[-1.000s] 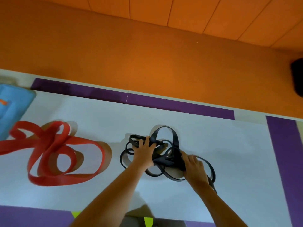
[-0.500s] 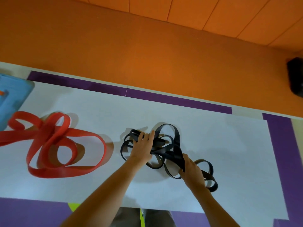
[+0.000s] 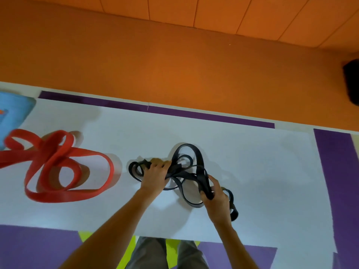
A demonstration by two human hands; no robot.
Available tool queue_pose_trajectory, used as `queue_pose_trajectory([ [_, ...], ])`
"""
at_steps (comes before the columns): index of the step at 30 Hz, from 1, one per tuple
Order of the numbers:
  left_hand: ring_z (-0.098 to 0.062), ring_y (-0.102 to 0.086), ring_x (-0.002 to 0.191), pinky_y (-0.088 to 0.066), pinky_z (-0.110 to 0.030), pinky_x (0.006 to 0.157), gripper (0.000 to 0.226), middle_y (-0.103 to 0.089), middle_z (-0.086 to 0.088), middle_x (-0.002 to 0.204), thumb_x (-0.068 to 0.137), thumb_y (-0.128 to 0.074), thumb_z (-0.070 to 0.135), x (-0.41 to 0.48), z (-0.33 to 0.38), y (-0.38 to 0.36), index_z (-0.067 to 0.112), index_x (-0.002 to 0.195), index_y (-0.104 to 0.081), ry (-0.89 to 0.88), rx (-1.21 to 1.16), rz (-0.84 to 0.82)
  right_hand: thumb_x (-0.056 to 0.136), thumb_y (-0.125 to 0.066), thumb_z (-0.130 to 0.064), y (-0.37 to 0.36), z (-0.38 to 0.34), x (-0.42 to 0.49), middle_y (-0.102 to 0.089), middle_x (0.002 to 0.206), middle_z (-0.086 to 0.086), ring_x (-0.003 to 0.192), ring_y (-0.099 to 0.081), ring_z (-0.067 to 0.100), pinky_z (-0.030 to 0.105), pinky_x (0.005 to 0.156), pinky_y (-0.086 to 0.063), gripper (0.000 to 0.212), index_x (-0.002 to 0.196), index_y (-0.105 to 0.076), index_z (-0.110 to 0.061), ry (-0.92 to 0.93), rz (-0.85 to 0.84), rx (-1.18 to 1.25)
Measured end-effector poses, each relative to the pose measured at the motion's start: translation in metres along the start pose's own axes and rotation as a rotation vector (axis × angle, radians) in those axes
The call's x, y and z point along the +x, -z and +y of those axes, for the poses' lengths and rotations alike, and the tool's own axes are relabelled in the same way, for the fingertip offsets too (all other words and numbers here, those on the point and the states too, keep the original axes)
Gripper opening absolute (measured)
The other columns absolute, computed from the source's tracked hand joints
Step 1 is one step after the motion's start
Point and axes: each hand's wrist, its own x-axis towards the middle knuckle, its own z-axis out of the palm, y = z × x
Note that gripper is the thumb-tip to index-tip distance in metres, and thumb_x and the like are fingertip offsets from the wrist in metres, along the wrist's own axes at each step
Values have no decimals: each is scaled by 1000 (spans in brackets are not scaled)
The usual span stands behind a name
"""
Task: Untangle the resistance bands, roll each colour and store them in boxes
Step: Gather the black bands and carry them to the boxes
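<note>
White sheet (image 3: pixel 252 162) below orange wall (image 3: pixel 174 65). Black band tangle (image 3: pixel 200 162) mid-sheet: your left hand (image 3: pixel 155 176) grips its left strands, your right hand (image 3: pixel 217 199) pinches near-right loop. Red band (image 3: pixel 48 152) lies loose, well left.

1. We see grey trousers (image 3: pixel 151 253) at the bottom centre of the frame, both legs showing.
2. We see the left hand (image 3: pixel 155 176) and right hand (image 3: pixel 215 197) bare, forearms bare down to the lower edge.
</note>
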Motion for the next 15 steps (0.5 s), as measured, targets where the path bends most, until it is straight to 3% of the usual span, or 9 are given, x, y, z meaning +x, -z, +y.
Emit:
queue_pose_trajectory([
  [5, -27, -66, 105, -51, -37, 91, 69, -67, -5, 117, 100, -68, 28, -46, 31, 7, 19, 163, -40, 38, -233, 225, 90, -74, -18, 27, -5, -19, -69, 77, -11, 66, -66, 8, 17, 58, -47, 57, 135, -56, -48, 55, -7, 200],
  [8, -27, -68, 95, -54, -37, 84, 75, -71, -6, 102, 98, -69, 26, -80, 55, 20, 30, 164, -34, 100, -368, 315, 93, -75, -14, 38, -20, -31, -73, 85, -16, 67, -71, 8, 13, 59, -51, 56, 134, -58, -48, 100, -5, 331],
  [12, -14, -73, 96, -61, -35, 86, 102, -74, 12, 114, 95, -72, 32, -123, 81, 35, 57, 163, -1, 183, -753, 359, 96, -74, -17, 43, -48, -39, -73, 84, -15, 60, -67, 11, 14, 56, -51, 55, 133, -56, -52, 229, -45, 385],
  [15, -6, -76, 89, -65, -35, 79, 105, -74, 26, 114, 93, -74, 31, -154, 89, 45, 66, 158, 2, 202, -984, 473, 95, -75, -16, 41, -70, -48, -75, 87, -16, 68, -73, 4, 8, 59, -51, 55, 132, -58, -53, 307, -127, 418],
])
